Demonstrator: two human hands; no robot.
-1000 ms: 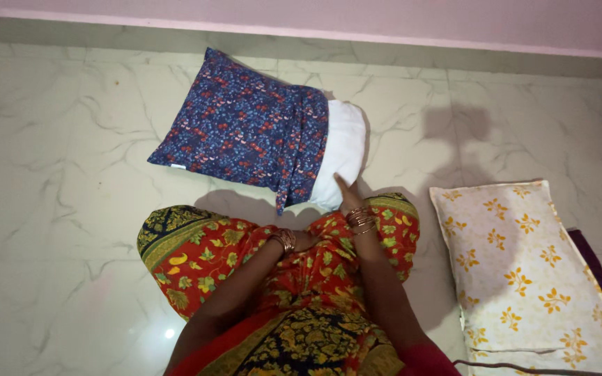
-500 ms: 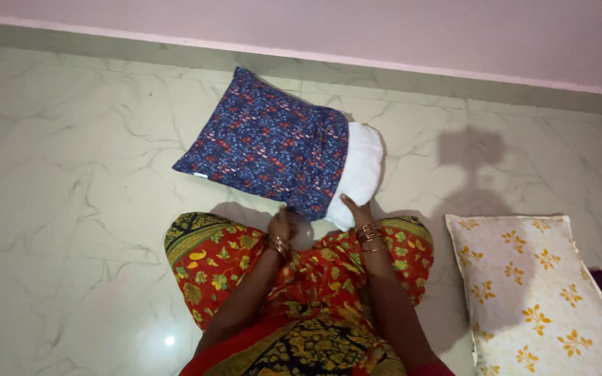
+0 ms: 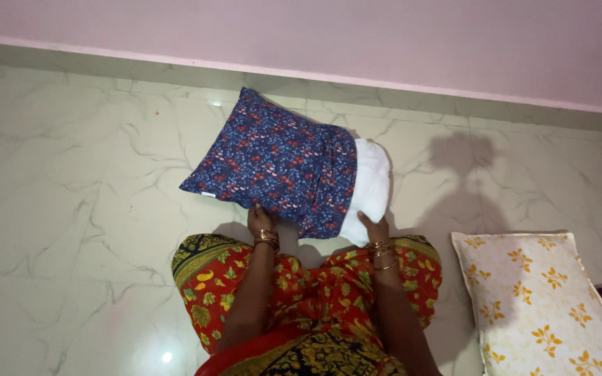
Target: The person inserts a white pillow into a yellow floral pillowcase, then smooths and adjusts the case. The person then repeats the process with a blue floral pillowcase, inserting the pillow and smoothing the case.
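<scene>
Pillow (image 3: 369,188), white and half inside a blue floral cover (image 3: 276,161), lies on the marble floor (image 3: 71,209) at centre frame. Left hand (image 3: 260,220) grips the cover's near edge; right hand (image 3: 375,228) clasps the pillow's bare end. A yellow-flowered pillow (image 3: 538,299) lies lower right.

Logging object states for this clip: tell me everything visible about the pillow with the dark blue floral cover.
The pillow lies on the pale marble floor near the wall, set at a slant. A dark blue fabric cover with small red and white flowers sheathes most of it; the white inner pillow end sticks out on the right, uncovered. It looks soft and plump. The left hand holds the cover's near edge, and the right hand touches the white end's near corner.
</scene>
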